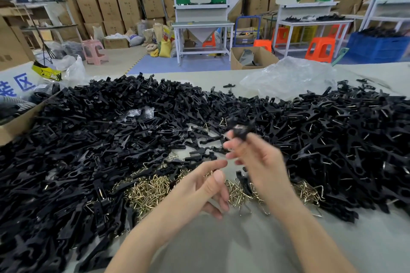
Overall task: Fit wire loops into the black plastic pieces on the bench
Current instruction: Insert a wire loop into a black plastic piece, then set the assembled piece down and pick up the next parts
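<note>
My right hand (255, 159) is raised over the bench and blurred by motion. Its fingertips pinch a black plastic piece (240, 131). My left hand (204, 186) hovers just left of it with relaxed fingers and nothing visible in it. Below both hands lies a heap of brass-coloured wire loops (150, 193). A big pile of bare black plastic pieces (99, 139) covers the left and middle of the bench. To the right, another pile of black pieces (343, 139) shows wire loops fitted in many of them.
The grey bench top (233, 246) shows bare in front of me. A cardboard box (15, 122) sits at the left edge, and a crumpled clear plastic bag (288, 77) lies at the back right. Beyond the bench are workstations, stools and stacked cartons.
</note>
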The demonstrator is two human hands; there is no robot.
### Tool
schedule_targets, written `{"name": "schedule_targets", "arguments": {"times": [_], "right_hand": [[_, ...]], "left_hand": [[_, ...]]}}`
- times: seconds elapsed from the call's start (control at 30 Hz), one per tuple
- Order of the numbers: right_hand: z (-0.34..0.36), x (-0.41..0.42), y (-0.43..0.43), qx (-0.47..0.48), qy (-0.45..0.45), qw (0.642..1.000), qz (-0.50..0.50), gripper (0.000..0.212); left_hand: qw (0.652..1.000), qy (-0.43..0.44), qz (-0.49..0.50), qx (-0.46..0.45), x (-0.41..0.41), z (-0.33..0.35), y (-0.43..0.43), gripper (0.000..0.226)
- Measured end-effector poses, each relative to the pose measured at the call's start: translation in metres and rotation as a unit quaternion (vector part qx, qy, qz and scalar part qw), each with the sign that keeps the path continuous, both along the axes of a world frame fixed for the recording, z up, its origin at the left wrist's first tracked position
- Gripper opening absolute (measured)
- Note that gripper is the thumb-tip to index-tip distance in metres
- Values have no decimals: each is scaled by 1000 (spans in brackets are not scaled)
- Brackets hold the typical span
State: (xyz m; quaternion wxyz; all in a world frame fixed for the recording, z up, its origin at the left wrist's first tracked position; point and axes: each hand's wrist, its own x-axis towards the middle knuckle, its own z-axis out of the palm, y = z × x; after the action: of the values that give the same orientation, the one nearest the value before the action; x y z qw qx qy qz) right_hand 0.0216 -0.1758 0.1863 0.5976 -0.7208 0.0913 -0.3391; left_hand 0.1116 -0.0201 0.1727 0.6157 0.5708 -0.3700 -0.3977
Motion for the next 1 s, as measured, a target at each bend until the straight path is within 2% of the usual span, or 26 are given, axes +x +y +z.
{"name": "schedule_targets", "arguments": {"times": [0.03, 0.1, 0.13, 0.17, 0.2, 0.23, 0.3, 0.33, 0.37, 0.43, 0.5, 0.57, 0.6, 0.67, 0.77, 0.87, 1.0], "right_hand": [[10, 4, -15, 94, -45, 994, -18, 23], [32, 12, -46, 318, -120, 940, -29, 51], [42, 14, -57, 384, -128, 914, -27, 64], [46, 14, -64, 410, -115, 904, -21, 69], [45, 15, -66, 409, -91, 908, -14, 65], [40, 16, -61, 389, -61, 919, -9, 55], [23, 15, -40, 307, 5, 952, -19, 32], [12, 13, -27, 231, 35, 972, -34, 24], [2, 12, -16, 137, 65, 987, -49, 22], [-15, 13, 2, -67, 124, 987, -77, 28], [-28, 20, 14, -245, 199, 945, -92, 40], [-38, 27, 20, -349, 280, 889, -95, 47], [-42, 30, 20, -371, 309, 870, -99, 46], [-46, 34, 19, -377, 321, 862, -108, 39], [-49, 34, 16, -372, 292, 872, -128, 28], [-53, 31, 13, -363, 263, 882, -142, 19], [-52, 25, 10, -323, 240, 907, -123, 5]], "left_hand": [[1000, -4, 8, -15, -1, 1, 0, 77], [997, -38, 57, -43, -2, 4, 1, 52], [990, -77, 104, -49, -2, 5, 2, 38], [977, -130, 164, -44, 1, 5, 4, 28], [952, -199, 233, -23, 5, 4, 6, 24], [911, -281, 301, 13, 11, 3, 9, 22], [792, -451, 392, 124, 23, -1, 15, 22], [750, -495, 398, 185, 28, -3, 18, 29], [728, -511, 384, 247, 32, -5, 21, 37], [718, -505, 335, 343, 36, -8, 23, 54], [720, -511, 294, 366, 37, -13, 23, 59], [713, -535, 276, 360, 36, -15, 21, 57], [708, -546, 272, 355, 35, -15, 19, 55], [700, -574, 268, 330, 33, -16, 16, 49], [691, -610, 267, 281, 30, -19, 11, 44], [701, -606, 276, 254, 30, -22, 6, 18], [718, -595, 273, 238, 27, -20, 3, 16]]}}
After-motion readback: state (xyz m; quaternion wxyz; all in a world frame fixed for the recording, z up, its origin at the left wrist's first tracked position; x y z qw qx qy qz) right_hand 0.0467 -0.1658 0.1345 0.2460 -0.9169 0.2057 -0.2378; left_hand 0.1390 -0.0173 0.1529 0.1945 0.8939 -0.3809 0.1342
